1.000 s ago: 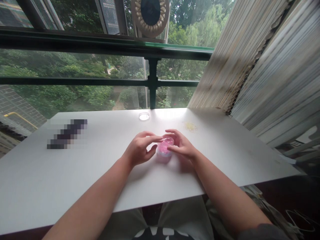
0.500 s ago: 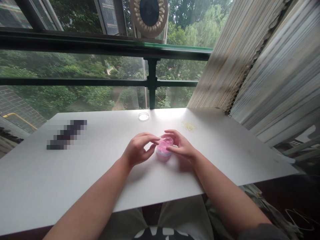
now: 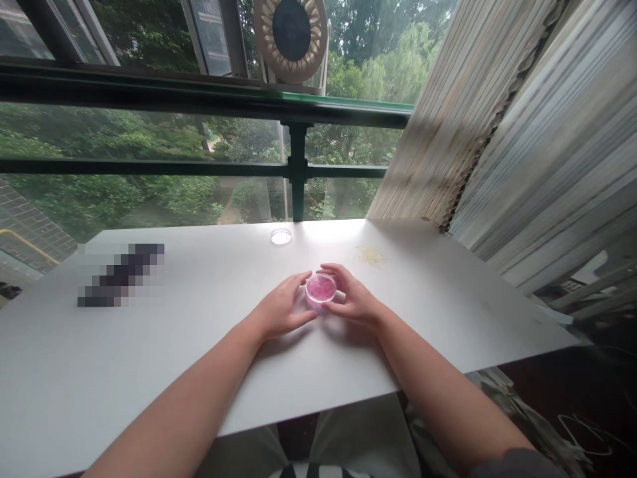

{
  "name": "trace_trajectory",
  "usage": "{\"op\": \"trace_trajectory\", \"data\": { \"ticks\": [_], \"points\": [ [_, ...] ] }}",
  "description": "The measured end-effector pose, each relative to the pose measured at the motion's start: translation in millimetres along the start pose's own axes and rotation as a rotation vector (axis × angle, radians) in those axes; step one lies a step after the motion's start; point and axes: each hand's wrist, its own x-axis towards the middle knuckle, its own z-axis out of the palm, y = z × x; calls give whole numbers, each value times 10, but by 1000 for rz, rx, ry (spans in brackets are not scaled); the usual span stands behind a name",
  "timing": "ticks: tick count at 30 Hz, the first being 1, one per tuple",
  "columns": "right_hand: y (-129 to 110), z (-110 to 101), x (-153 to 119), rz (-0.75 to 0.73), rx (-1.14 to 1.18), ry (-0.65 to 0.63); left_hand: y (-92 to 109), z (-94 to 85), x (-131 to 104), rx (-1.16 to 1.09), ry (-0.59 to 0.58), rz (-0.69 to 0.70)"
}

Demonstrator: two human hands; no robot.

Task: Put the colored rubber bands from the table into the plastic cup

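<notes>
A small clear round jar (image 3: 321, 289) filled with pink glittery stuff stands upright on the white table (image 3: 199, 345). My left hand (image 3: 281, 311) cups its left side, fingers curled against the wall. Its right side is held by my right hand (image 3: 351, 300), with thumb and fingers around it. The jar's top is uncovered and faces up. A clear round lid (image 3: 281, 237) lies flat at the table's far edge, away from both hands.
A small pile of yellowish bits (image 3: 372, 255) lies on the table to the far right of the jar. A blurred dark object (image 3: 119, 273) rests at the left. A round fan (image 3: 291, 36) sits on the window rail; blinds hang at the right.
The jar was tilted between my fingertips; now it stands flat on the table with both hands lowered around its sides. The view has shifted slightly.
</notes>
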Motion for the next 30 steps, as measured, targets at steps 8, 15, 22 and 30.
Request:
{"op": "trace_trajectory", "data": {
  "ticks": [8, 15, 22, 30],
  "points": [
    [197, -704, 22, 146, -294, 455, -45, 67, 41, -19, 5, -119],
    [585, -1287, -144, 581, -989, 238, -23, 70, 50, -55, 4, -99],
    [737, -1229, 279, 509, -1051, 117, -16, 64, 56, -77, 7, -100],
    [790, -1251, 392, 255, -962, 225, 19, 51, 69, -76, -6, -100]
  ]
}}
